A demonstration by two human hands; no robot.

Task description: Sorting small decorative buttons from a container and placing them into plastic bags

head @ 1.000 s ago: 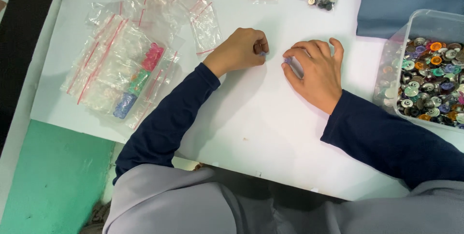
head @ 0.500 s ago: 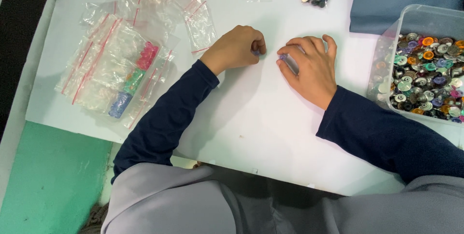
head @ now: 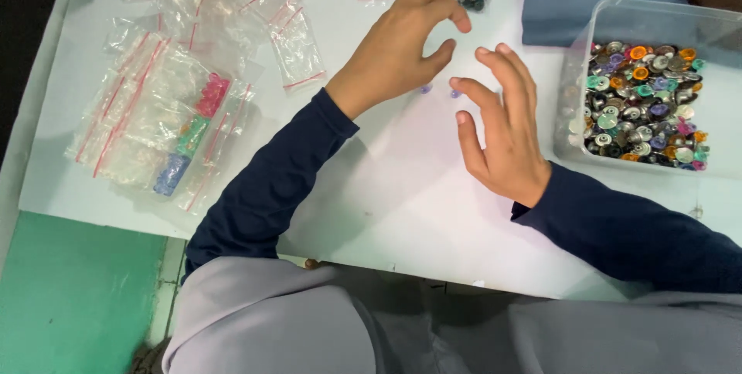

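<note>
We hover left hand (head: 394, 53) and right hand (head: 498, 123), both open and empty, over two small purple buttons (head: 439, 92) lying loose on white counter (head: 402, 188). Advice: pinch each singly with fingertips, avoid flicking toward clear plastic tub of mixed buttons (head: 638, 96).

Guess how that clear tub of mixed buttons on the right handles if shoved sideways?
The clear tub looks well filled with buttons, so probably heavy for its size. Low and wide, it likely slides on the white table rather than tipping. Loose buttons may shift and rattle.

a craft sorting bench: button tub (head: 576, 73), zip bags (head: 166, 123).
</note>
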